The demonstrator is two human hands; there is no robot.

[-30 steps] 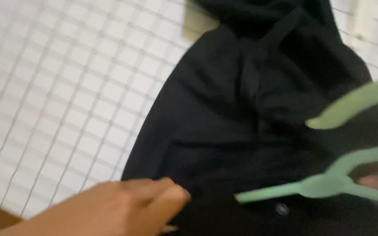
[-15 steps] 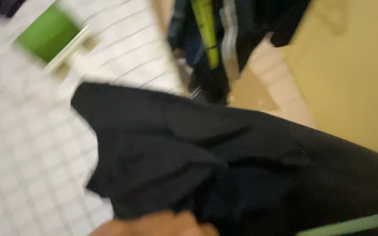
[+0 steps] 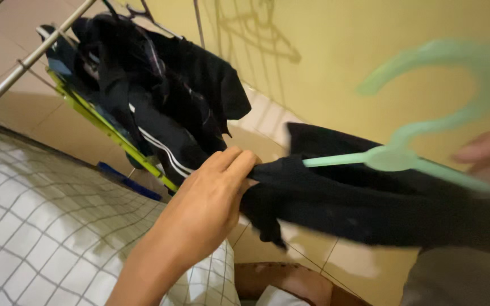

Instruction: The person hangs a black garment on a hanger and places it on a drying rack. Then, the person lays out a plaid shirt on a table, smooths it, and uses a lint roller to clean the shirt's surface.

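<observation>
stretching across the middle above the tiled floor [image 3: 267, 122], a black cloth garment [image 3: 370, 198] hangs taut on a pale green plastic hanger [image 3: 404, 153] because the left hand [image 3: 211, 198] pinches its edge while the blurred right hand [image 3: 489, 156] grips the hanger's arm.

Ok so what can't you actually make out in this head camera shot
- Right hand: blurred and cut off by the right edge; its grip on the green hanger is unclear.
- Black garment: its kind is untellable; folds and the right edge hide its shape.
- Left hand: fingertips are buried in the cloth.
- Clothes on the drying rack: a dark heap, pieces inseparable.
</observation>
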